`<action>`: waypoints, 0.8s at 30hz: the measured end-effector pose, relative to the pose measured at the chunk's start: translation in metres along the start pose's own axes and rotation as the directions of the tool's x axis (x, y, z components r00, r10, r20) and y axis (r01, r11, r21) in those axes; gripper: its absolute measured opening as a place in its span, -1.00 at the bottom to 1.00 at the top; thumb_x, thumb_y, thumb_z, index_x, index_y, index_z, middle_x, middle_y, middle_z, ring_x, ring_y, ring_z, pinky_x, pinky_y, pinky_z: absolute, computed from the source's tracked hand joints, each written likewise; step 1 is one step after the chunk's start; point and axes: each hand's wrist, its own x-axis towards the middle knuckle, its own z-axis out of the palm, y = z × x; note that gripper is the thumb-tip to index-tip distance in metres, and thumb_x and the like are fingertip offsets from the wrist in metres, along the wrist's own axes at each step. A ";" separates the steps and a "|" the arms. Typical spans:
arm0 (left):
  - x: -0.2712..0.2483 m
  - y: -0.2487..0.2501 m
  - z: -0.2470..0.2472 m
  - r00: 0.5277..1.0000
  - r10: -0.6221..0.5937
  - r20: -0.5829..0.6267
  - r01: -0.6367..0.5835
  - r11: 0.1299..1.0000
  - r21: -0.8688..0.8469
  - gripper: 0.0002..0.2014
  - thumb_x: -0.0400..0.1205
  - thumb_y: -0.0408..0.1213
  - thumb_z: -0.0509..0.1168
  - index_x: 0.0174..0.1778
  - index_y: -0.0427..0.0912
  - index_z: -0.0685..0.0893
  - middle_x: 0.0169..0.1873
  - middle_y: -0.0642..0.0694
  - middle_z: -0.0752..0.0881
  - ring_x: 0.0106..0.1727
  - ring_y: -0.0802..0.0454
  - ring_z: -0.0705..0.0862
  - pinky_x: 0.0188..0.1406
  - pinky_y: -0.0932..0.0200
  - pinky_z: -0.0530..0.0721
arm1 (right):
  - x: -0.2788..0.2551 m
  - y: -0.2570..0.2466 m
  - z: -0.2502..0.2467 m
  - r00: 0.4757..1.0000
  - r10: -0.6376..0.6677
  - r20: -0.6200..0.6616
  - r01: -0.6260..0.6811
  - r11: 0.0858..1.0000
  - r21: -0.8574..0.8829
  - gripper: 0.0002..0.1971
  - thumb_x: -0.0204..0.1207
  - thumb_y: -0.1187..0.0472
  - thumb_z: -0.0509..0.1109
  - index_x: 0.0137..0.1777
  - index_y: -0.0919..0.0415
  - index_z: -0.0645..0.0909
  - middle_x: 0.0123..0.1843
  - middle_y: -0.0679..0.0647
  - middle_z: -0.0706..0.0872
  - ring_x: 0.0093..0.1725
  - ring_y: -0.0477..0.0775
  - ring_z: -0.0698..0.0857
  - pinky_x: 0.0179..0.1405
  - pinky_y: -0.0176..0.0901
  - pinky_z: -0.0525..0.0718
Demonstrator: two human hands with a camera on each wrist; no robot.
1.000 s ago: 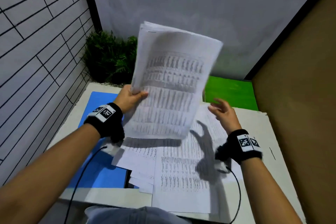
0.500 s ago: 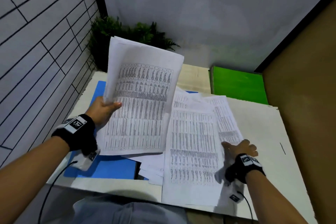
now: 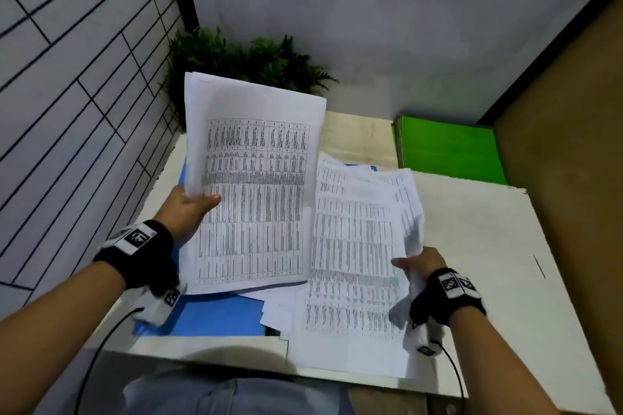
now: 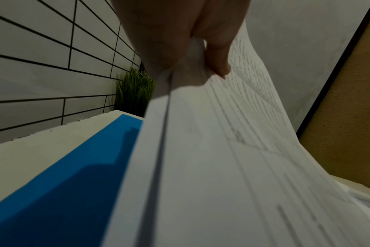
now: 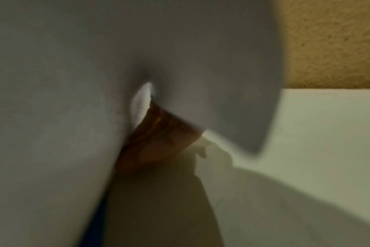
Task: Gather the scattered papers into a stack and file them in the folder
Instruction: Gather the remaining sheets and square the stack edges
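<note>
My left hand (image 3: 194, 209) pinches the left edge of a stack of printed papers (image 3: 253, 185) and holds it up above the blue folder (image 3: 215, 315). In the left wrist view the thumb (image 4: 217, 55) presses on the stack's edge (image 4: 201, 150). More printed sheets (image 3: 354, 266) lie scattered on the white table (image 3: 488, 246), partly over the folder. My right hand (image 3: 416, 264) grips the right edge of the top sheets there, and the edge curls up. In the right wrist view lifted paper (image 5: 95, 83) hides most of the hand (image 5: 158, 142).
A green folder (image 3: 445, 148) lies at the far right by the brown wall. A potted plant (image 3: 242, 61) stands in the back left corner against the tiled wall. One sheet overhangs the table's near edge (image 3: 215, 352).
The left hand has lowered the stack and swung it left. The right hand came down from the air onto the scattered sheets and took hold of their right edge, which now lifts.
</note>
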 end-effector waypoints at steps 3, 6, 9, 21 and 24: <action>0.011 -0.009 -0.006 0.999 -0.026 0.034 0.028 0.999 -0.046 -0.84 0.53 -0.43 0.34 -0.04 -0.41 0.56 -0.16 -0.24 0.52 -0.15 -0.10 0.52 -0.20 0.18 0.54 | -0.005 -0.005 0.009 0.999 0.026 0.048 -0.029 0.997 0.073 -0.42 0.30 0.20 0.59 0.22 0.50 0.48 0.01 0.27 0.64 -0.07 0.22 0.63 -0.23 -0.14 0.52; 0.012 -0.012 -0.012 0.997 -0.051 0.049 0.055 0.995 -0.087 -0.65 0.49 -0.40 0.39 0.09 -0.57 0.53 -0.04 -0.24 0.54 -0.02 -0.15 0.51 -0.01 -0.05 0.53 | -0.014 -0.008 0.021 0.998 -0.012 0.064 0.003 0.990 0.138 -0.56 0.32 0.23 0.57 0.09 0.40 0.48 -0.01 0.23 0.63 -0.15 0.17 0.62 -0.21 -0.13 0.51; 0.016 -0.025 -0.019 0.998 -0.037 0.056 0.043 0.994 -0.101 -0.46 0.34 -0.23 0.48 0.06 -0.57 0.52 -0.05 -0.25 0.56 0.00 -0.17 0.53 0.08 -0.16 0.49 | -0.020 -0.009 0.037 0.998 -0.034 0.046 0.027 0.990 0.137 -0.71 0.36 0.24 0.55 -0.11 0.33 0.48 -0.33 0.20 0.68 -0.36 0.08 0.65 -0.37 -0.18 0.49; 0.010 -0.036 -0.032 0.999 -0.026 -0.025 0.024 0.998 -0.060 -0.60 0.41 -0.25 0.45 0.03 -0.47 0.57 -0.08 -0.18 0.50 -0.06 -0.12 0.48 0.00 -0.07 0.46 | -0.047 -0.005 -0.006 0.901 -0.261 -0.346 0.303 0.950 0.075 -0.79 0.48 0.40 0.33 0.08 0.46 0.63 0.02 0.45 0.73 0.09 0.38 0.67 -0.07 -0.18 0.43; -0.004 -0.026 -0.025 0.999 -0.033 0.003 0.033 0.998 -0.058 -0.74 0.42 -0.26 0.44 -0.09 -0.31 0.60 -0.13 -0.20 0.56 -0.08 -0.13 0.55 0.05 -0.09 0.53 | -0.053 -0.003 -0.021 0.883 -0.276 -0.380 0.322 0.945 0.061 -0.76 0.47 0.39 0.34 0.11 0.47 0.63 0.05 0.46 0.73 0.12 0.39 0.66 -0.02 -0.11 0.48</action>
